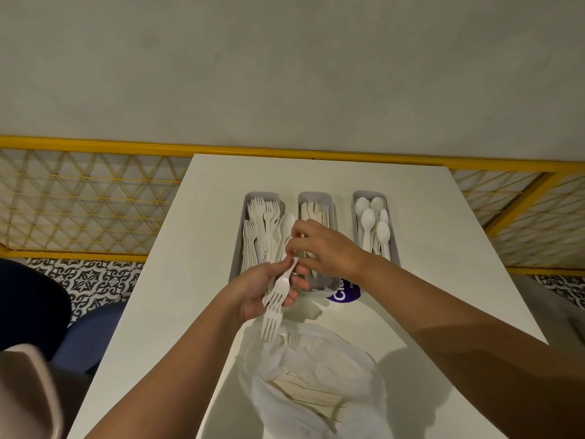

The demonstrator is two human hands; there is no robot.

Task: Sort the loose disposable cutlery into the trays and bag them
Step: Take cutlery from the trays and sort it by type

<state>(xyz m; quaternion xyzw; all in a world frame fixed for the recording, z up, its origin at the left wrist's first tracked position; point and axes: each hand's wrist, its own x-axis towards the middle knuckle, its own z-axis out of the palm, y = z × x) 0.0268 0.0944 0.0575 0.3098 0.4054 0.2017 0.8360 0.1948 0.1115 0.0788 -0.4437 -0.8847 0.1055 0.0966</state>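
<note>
- Bundle of white plastic forks (274,301) in the air above the table, between the trays and the bag, with tines toward the near side and handles toward the far side.
- Left hand (256,289) curled round the bundle from below, fingers wrapped over the fork necks.
- Right hand (319,245) just beyond it, over the near end of the middle tray, fingers bent and fingertips pinching the handle ends of the same bundle.
- Left tray (250,198), grey and narrow, packed lengthwise with more forks. One white spoon (286,224) leaning across its right rim.
- Middle tray (313,195) holding knives, partly hidden behind the right hand.
- Right tray (368,194) holding spoons, bowls toward the far end.
- All three trays side by side, slightly apart, on the white table (443,248).
- Clear plastic bag (332,359) near the table's near edge, crumpled, with pale cutlery inside — mostly too blurred to sort by kind.
- Purple-labelled pack (345,294) showing from under the near end of the middle tray.
- Beyond the table — yellow lattice railing (88,201), patterned floor tiles (95,277), blue seat (91,337) at the left.
</note>
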